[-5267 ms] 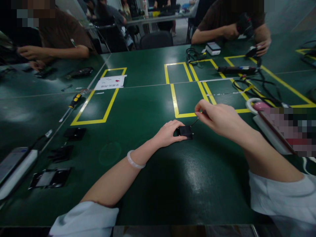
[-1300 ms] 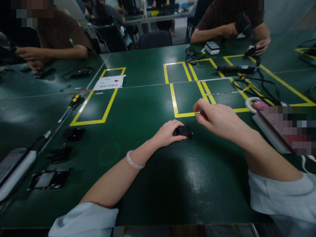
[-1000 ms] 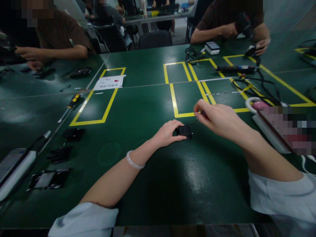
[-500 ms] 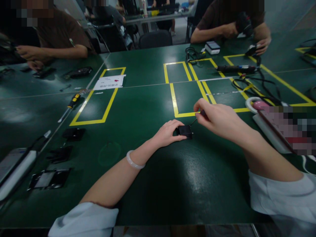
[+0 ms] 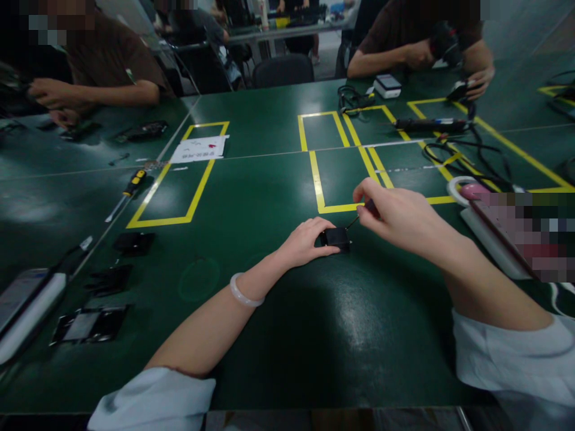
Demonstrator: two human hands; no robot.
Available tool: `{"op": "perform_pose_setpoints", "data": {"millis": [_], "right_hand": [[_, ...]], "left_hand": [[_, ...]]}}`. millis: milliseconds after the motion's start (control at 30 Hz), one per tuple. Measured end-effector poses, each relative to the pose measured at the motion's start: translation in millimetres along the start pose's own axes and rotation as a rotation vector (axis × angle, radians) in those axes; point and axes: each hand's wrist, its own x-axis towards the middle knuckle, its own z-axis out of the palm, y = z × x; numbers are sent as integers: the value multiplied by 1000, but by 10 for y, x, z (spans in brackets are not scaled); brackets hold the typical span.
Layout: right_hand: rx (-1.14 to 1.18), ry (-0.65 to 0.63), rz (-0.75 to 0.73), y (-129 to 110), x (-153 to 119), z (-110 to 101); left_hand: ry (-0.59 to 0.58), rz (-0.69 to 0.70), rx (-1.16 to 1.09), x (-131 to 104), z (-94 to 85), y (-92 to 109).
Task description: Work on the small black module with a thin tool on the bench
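Possibly the thin tool (image 5: 353, 222) pinched by the right hand (image 5: 395, 209) could skid off the black block (image 5: 336, 239), clamped on the desk (image 5: 269, 335) in the left hand's (image 5: 305, 240) grip, if pushed too hard sideways

green table (image 5: 269, 341), glossy, thin seams across the top. yellow tape (image 5: 317, 179) stuck down in boxes. block (image 5: 336, 239), black, on the surface just on the near side of the middle tape box. paper (image 5: 200, 149), white w/ red mark, lying across the left box. screwdriver (image 5: 135, 182) just left of that box, handle away from the near edge. closer in, left side, one after another: black box (image 5: 133, 243), black part (image 5: 108, 280) (shape unclear), plate (image 5: 90, 325) w/ grey patch. device (image 5: 49, 293) at left edge. far side: cable bundle (image 5: 353, 100) beside white box (image 5: 387, 87); black tool (image 5: 431, 125) across tape. right: roll (image 5: 453, 190), pink ball (image 5: 474, 191) touching it.
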Motion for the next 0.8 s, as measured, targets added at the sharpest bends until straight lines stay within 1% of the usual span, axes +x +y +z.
{"op": "perform_pose_setpoints", "data": {"millis": [267,500,600,800], "right_hand": [[-29,-12,-11,35,6,31],[14,-17,-21,23,6,8],[-4,-28,-15,28,7,16],[-8,-10,-12,20,8,18]], "left_hand": [[2,-6,0,-3,4,-6],[13,-3,5,-5,8,-14],[8,-2,2,-4,13,-18],[11,0,-2,-5,9,-7]]}}
